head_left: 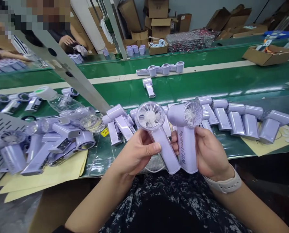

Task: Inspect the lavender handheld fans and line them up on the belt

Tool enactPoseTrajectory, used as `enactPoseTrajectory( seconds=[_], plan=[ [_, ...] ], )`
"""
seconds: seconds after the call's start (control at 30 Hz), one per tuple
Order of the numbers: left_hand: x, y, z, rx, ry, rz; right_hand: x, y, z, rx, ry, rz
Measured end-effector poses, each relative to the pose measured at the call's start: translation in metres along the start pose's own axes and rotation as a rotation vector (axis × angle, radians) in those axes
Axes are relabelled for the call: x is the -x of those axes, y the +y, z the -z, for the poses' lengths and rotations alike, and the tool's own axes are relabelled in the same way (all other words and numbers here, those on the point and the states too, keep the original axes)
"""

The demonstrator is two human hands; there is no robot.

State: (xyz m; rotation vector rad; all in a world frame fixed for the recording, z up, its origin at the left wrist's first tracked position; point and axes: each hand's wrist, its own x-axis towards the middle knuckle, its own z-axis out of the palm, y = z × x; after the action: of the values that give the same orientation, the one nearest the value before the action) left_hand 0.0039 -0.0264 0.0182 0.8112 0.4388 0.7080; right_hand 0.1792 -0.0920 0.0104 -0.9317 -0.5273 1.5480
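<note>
My left hand [134,153] is closed round the handle of a lilac hand-held fan [151,117], its round grille facing me. My right hand [209,152] grips a second lilac fan [187,129] upright, with "Speed FAN" printed down its handle. The two fans stand side by side and nearly touch, just above my lap at the near edge of the green bench [232,84]. A pale watch strap [225,184] sits on my right wrist.
A row of lilac fans [241,121] lies to the right, a loose pile [49,142] to the left on yellow paper. A clear plastic bottle [71,110] lies behind the pile. More fans [162,69] sit on the belt. Another person [69,40] works far left; cardboard boxes [268,55] stand behind.
</note>
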Motion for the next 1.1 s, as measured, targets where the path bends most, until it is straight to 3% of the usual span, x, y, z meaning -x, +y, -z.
enactPoseTrajectory(
  seconds=[0.13,0.33,0.53,0.67,0.77,0.9,1.0,1.1],
  plan=[
    [-0.002,-0.001,-0.004,-0.038,0.012,-0.009,0.005,0.001,0.003,0.016,0.007,0.065],
    [-0.003,-0.007,-0.002,-0.029,0.077,0.046,0.011,0.002,0.002,-0.016,0.133,0.161],
    [-0.004,-0.012,-0.004,0.007,0.186,0.032,0.016,-0.001,0.002,-0.034,0.088,0.247],
    [-0.004,-0.010,-0.003,-0.033,0.169,0.005,0.015,-0.001,0.009,0.001,0.028,0.246],
    [-0.003,-0.007,-0.002,-0.158,0.175,-0.027,0.012,0.001,0.016,0.026,0.067,0.284],
    [0.002,-0.001,0.000,-0.308,0.100,-0.088,0.010,0.002,0.024,0.162,0.014,0.374],
    [0.010,0.004,0.002,-0.619,0.059,-0.233,0.015,-0.003,0.029,0.480,-0.019,0.605],
    [0.014,0.004,0.007,-1.059,-0.069,-0.668,0.019,-0.012,0.033,0.807,-0.223,0.832]
  ],
)
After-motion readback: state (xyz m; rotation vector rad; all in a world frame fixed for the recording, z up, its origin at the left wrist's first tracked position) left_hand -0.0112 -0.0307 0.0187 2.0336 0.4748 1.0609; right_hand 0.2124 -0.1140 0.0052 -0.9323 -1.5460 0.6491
